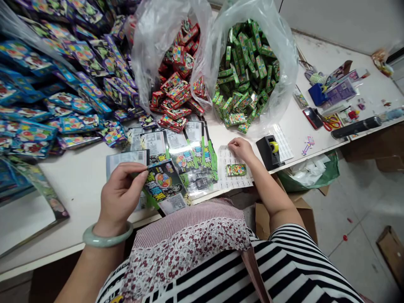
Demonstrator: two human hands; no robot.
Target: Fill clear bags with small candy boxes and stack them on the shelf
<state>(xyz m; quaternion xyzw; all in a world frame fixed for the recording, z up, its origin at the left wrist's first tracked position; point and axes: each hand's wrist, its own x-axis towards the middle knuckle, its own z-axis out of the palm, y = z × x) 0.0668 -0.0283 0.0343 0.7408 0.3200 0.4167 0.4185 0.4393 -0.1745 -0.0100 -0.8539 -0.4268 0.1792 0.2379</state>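
Observation:
Between thumb and fingers, my left hand [121, 195] pinches the upper left corner of a black-and-green printed packet [166, 182] with coloured candy pictures on it. More flat packets [195, 158] of that kind lie overlapped on the table just beyond. My right hand [241, 149] is closed at the upper edge of a white sheet of round stickers [235, 183]. Its fingertips press together there; whether a sticker is between them is too small to see. A small green box [236, 169] lies on the sticker sheet, below my right hand.
Clear plastic bags hold red boxes [178, 94] and green boxes [246, 63]. Blue and purple packets [78, 92] are heaped at the left. A black tape dispenser [268, 152] stands right of my right hand, with a phone [313, 118] and scissors [331, 123] farther right.

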